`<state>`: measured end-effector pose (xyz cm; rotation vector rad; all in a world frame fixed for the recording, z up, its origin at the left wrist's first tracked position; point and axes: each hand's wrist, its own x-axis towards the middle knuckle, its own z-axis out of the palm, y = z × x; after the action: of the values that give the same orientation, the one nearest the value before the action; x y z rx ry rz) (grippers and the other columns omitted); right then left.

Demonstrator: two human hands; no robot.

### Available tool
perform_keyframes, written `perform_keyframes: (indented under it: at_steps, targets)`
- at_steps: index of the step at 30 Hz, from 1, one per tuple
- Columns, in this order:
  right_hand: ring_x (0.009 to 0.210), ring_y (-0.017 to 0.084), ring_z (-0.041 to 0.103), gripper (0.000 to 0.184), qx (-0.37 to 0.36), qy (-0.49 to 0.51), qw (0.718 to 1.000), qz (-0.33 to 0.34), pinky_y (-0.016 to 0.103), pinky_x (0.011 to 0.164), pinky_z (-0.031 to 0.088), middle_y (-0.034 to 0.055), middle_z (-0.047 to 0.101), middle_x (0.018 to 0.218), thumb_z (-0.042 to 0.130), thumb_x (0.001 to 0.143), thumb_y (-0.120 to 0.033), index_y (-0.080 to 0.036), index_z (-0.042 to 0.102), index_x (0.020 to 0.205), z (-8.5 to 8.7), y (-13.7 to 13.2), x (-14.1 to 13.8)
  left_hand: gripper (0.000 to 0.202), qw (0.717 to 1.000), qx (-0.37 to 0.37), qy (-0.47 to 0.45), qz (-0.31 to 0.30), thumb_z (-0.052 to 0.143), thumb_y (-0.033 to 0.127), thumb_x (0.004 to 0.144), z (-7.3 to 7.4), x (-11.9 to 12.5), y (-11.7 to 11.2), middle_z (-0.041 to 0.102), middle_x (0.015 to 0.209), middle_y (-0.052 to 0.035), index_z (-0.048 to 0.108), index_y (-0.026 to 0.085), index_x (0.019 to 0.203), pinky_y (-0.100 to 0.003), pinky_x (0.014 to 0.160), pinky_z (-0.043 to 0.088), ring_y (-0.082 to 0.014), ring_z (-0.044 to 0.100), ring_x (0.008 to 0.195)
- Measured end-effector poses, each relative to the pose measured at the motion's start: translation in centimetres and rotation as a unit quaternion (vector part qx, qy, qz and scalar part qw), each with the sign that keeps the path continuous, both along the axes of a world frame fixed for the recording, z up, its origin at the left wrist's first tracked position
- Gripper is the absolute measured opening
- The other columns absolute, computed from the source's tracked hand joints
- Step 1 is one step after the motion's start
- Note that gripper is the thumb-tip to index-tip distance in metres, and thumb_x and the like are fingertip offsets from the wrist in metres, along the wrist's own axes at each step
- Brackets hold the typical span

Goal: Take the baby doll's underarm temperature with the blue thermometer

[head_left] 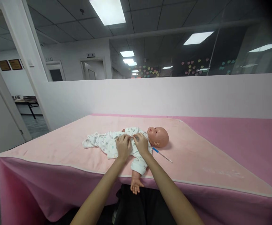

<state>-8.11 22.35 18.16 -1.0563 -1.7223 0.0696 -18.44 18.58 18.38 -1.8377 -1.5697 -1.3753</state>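
Note:
A baby doll lies on its back, its head to the right and its legs to the left. It wears a white patterned baby shirt and matching trousers. My left hand is closed at the front of the shirt, fingertips pinching the cloth. Close beside it, my right hand pinches the shirt too, nearer the doll's neck. What exactly sits between the fingertips is too small to make out. One doll arm hangs over the table's front edge, between my forearms.
A thermometer-like stick with a blue end lies near the doll's head. A pale pink blanket covers much of the table, over a darker pink cloth. Behind stands a white wall with glass above.

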Motion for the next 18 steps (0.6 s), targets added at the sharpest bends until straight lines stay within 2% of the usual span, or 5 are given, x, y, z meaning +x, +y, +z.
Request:
perform_keyframes:
  at_steps: [3, 7, 18]
  targets:
    - [0.077, 0.012, 0.055, 0.017, 0.002, 0.001, 1.000, 0.000, 0.022, 0.070, 0.040, 0.0012, 0.060, 0.084, 0.044, 0.079, -0.024, -0.020, 0.060, 0.082, 0.01, -0.06, 0.02, 0.017, 0.999, 0.018, -0.011, 0.037, 0.043, 0.023, 0.079, 0.11, 0.05, -0.08, 0.055, 0.091, -0.0026, 0.060, 0.023, 0.084, -0.035, 0.086, 0.024, -0.0159, 0.046, 0.086]
    - [0.077, 0.012, 0.055, 0.017, 0.003, -0.001, 1.000, -0.001, 0.021, 0.068, 0.040, 0.0007, 0.059, 0.085, 0.043, 0.080, -0.025, -0.020, 0.059, 0.083, 0.06, -0.13, 0.06, 0.018, 0.998, 0.021, -0.004, 0.054, 0.045, 0.029, 0.079, 0.00, -0.03, 0.06, 0.055, 0.093, -0.0028, 0.062, 0.026, 0.083, -0.037, 0.087, 0.022, -0.0160, 0.046, 0.084]
    - [0.083, 0.012, 0.054, 0.025, -0.010, -0.068, 0.998, -0.010, 0.021, 0.068, 0.040, 0.0004, 0.056, 0.098, 0.045, 0.078, -0.024, -0.025, 0.052, 0.101, 0.45, -0.86, -0.01, 0.016, 0.996, 0.002, 0.055, 0.066, 0.047, 0.028, 0.076, -0.09, -0.08, -0.04, 0.055, 0.095, -0.0035, 0.062, 0.026, 0.081, -0.041, 0.090, 0.020, -0.0197, 0.044, 0.092]
